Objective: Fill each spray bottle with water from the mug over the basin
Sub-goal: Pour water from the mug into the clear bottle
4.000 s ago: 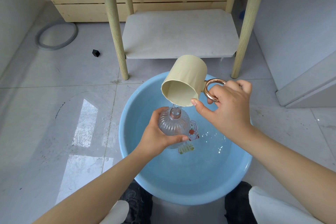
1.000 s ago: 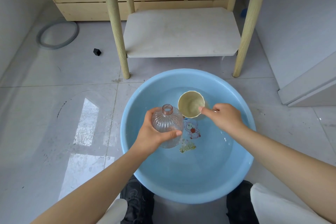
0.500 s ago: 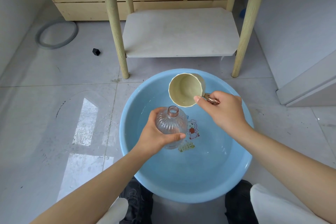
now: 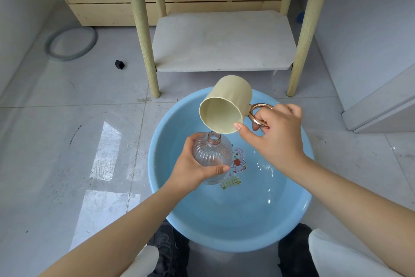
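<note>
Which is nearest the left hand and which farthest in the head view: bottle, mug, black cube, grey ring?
1. Bottle: gripped in the left hand, over the basin.
2. Mug: just above, tilted toward the bottle's mouth.
3. Black cube: on the floor, upper left.
4. Grey ring: beyond the cube, by the wall.

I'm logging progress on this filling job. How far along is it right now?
Done: cap off the bottle. In hand: the left hand grips it over the basin; the right hand tips the mug at its neck. Fill level unclear; no other bottles visible.
</note>
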A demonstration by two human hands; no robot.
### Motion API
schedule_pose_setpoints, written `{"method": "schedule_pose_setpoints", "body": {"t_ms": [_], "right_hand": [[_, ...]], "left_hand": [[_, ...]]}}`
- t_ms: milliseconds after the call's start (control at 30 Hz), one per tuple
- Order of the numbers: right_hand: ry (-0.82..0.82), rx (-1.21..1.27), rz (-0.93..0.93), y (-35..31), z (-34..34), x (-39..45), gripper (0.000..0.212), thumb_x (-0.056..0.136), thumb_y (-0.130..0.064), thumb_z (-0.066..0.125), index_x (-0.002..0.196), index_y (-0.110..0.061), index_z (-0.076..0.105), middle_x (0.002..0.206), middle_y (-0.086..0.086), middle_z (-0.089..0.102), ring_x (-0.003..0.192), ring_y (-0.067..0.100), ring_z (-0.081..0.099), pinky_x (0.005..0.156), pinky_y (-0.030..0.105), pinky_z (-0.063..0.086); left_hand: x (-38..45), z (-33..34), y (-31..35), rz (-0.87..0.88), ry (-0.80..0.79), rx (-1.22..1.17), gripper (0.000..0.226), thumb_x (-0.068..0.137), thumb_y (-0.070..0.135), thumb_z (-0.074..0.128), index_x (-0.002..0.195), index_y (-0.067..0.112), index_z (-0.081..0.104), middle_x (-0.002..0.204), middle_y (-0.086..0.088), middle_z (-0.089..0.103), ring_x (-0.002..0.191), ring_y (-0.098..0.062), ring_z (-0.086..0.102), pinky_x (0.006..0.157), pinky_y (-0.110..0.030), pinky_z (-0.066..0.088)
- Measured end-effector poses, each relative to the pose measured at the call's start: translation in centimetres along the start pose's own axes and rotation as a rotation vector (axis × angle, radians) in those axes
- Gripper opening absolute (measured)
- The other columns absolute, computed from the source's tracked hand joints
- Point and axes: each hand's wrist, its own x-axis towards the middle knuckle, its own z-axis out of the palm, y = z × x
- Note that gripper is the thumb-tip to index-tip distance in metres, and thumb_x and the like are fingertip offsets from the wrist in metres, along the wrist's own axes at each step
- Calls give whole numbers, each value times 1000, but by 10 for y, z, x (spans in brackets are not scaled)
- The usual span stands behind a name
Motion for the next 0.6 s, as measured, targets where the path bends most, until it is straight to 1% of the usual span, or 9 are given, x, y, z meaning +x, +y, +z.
{"method": "schedule_pose_setpoints", "body": {"t_ms": [167, 300, 433, 600], "right_hand": [[22, -64, -57, 0, 0, 0, 47, 75, -55, 60, 55, -15, 45, 51, -21, 21, 60, 16, 42, 78, 31, 25], [39, -77, -84, 0, 1, 1, 47, 75, -54, 61, 56, -15, 44, 54, -20, 23, 60, 17, 43, 79, 31, 26], [56, -81, -109, 0, 0, 3, 46, 75, -53, 61, 56, -16, 44, 55, -19, 24, 61, 18, 44, 80, 32, 26], [79, -103, -144, 2, 1, 3, 46, 76, -52, 62, 56, -15, 45, 55, -16, 29, 61, 19, 44, 81, 30, 24]], "left_hand": [[0, 0, 2, 7, 3, -1, 86, 49, 30, 93, 120, 35, 45, 115, 19, 58, 102, 12, 54, 77, -3, 42], [-1, 0, 2, 6, 4, -7, 82, 49, 28, 92, 116, 38, 45, 115, 18, 58, 102, 12, 54, 76, -3, 43], [0, 0, 1, 1, -2, -16, 86, 50, 26, 93, 120, 34, 44, 116, 17, 58, 101, 11, 55, 76, -4, 44], [1, 0, 0, -1, 5, -24, 87, 46, 32, 89, 120, 34, 45, 116, 18, 59, 103, 9, 56, 79, -6, 44]]}}
